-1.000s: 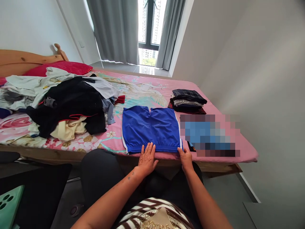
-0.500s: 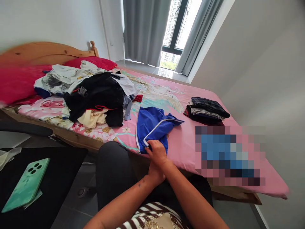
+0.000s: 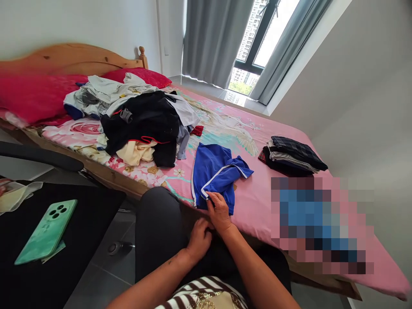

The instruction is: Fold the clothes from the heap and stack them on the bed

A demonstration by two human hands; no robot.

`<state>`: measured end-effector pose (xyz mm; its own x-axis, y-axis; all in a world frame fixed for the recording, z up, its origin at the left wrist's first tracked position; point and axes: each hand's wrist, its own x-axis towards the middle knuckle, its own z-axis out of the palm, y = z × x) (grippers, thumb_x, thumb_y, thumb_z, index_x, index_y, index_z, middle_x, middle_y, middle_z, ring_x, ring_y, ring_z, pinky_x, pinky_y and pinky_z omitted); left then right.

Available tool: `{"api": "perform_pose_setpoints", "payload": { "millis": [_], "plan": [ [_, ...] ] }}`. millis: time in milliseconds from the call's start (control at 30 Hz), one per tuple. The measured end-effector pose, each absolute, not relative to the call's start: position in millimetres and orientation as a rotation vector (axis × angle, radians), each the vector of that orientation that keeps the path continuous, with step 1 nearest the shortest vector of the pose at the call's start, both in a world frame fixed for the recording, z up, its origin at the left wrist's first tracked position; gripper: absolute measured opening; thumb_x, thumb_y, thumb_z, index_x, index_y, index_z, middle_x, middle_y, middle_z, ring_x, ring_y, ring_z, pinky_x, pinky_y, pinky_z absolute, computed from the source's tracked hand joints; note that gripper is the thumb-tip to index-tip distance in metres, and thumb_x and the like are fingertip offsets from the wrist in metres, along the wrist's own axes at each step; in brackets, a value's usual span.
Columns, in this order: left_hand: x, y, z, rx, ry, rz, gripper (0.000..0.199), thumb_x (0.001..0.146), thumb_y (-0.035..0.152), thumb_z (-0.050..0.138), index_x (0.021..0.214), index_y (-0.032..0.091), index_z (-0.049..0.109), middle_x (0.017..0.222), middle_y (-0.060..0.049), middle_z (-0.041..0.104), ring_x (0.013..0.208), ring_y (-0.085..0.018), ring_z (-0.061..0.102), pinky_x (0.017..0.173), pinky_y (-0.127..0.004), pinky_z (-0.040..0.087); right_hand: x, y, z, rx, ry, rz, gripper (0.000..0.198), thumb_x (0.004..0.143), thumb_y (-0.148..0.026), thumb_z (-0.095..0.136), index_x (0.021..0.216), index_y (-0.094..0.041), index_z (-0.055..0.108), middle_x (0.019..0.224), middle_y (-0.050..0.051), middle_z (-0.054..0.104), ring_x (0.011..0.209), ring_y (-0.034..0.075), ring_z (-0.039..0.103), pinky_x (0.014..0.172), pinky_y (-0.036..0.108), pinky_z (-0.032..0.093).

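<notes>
A pair of blue shorts (image 3: 212, 163) with white trim lies half folded on the near edge of the bed. My right hand (image 3: 220, 212) pinches its white-trimmed edge between thumb and fingers. Below and to the left, my left hand (image 3: 199, 238) hovers over my lap by the bed's edge, apart from the shorts. Its fingers are loosely bent and slightly spread, and nothing shows in them.
Left on the bed (image 3: 247, 201) is a heap of loose clothes (image 3: 144, 120); a stack of folded clothes (image 3: 291, 154) sits at right, with a blurred-out patch nearer me. A green phone (image 3: 48, 231) lies on a black surface beside a chair armrest (image 3: 38, 154).
My left hand has come away from under my right wrist and moved left. My right hand keeps its pinch on the shorts. The whole view has shifted a little.
</notes>
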<state>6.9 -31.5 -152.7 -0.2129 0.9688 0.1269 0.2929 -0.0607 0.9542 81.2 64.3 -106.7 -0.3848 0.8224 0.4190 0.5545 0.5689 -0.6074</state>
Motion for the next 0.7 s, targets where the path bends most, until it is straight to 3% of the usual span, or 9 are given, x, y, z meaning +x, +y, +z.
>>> {"api": "perform_pose_setpoints", "payload": {
  "millis": [100, 200, 400, 567, 700],
  "plan": [
    [-9, -26, -154, 0.832, 1.587, 1.491, 0.01, 0.067, 0.017, 0.05, 0.076, 0.02, 0.054, 0.076, -0.001, 0.055, 0.075, -0.016, 0.053, 0.076, -0.033, 0.046, 76, 62, -113, -1.077, -2.111, 0.379, 0.034, 0.089, -0.02, 0.044, 0.118, -0.021, 0.061, 0.108, 0.009, 0.06, 0.102, 0.019, 0.054, 0.092, 0.034, 0.044],
    [-17, -17, -155, 0.639, 1.574, 1.522, 0.021, 0.07, 0.027, 0.049, 0.089, 0.019, 0.049, 0.081, -0.002, 0.056, 0.067, -0.014, 0.055, 0.065, -0.03, 0.047, 75, 56, -129, -1.054, -2.261, 0.289, 0.037, 0.086, -0.018, 0.045, 0.12, -0.021, 0.06, 0.106, 0.008, 0.061, 0.102, 0.02, 0.054, 0.096, 0.038, 0.042],
    [-20, -10, -148, 0.438, 1.492, 1.512, 0.03, 0.071, 0.032, 0.049, 0.096, 0.016, 0.047, 0.088, -0.005, 0.062, 0.059, -0.011, 0.056, 0.056, -0.025, 0.046, 81, 46, -142, -1.027, -2.366, 0.212, 0.048, 0.081, -0.013, 0.044, 0.129, -0.015, 0.051, 0.12, 0.009, 0.057, 0.114, 0.021, 0.047, 0.109, 0.044, 0.027],
    [-25, -5, -138, 0.352, 1.469, 1.499, 0.032, 0.067, 0.031, 0.053, 0.094, 0.014, 0.053, 0.08, -0.005, 0.064, 0.056, -0.011, 0.054, 0.05, -0.022, 0.041, 78, 49, -146, -1.05, -2.366, 0.167, 0.05, 0.079, -0.014, 0.045, 0.129, -0.011, 0.049, 0.122, 0.012, 0.054, 0.115, 0.024, 0.045, 0.106, 0.044, 0.031],
    [-30, 0, -131, 0.338, 1.454, 1.527, 0.029, 0.064, 0.029, 0.053, 0.089, 0.014, 0.057, 0.08, -0.005, 0.065, 0.067, -0.013, 0.058, 0.056, -0.022, 0.042, 76, 52, -154, -1.071, -2.348, 0.094, 0.051, 0.079, -0.017, 0.047, 0.13, -0.01, 0.047, 0.12, 0.013, 0.055, 0.112, 0.025, 0.046, 0.101, 0.044, 0.036]
  ]
}}
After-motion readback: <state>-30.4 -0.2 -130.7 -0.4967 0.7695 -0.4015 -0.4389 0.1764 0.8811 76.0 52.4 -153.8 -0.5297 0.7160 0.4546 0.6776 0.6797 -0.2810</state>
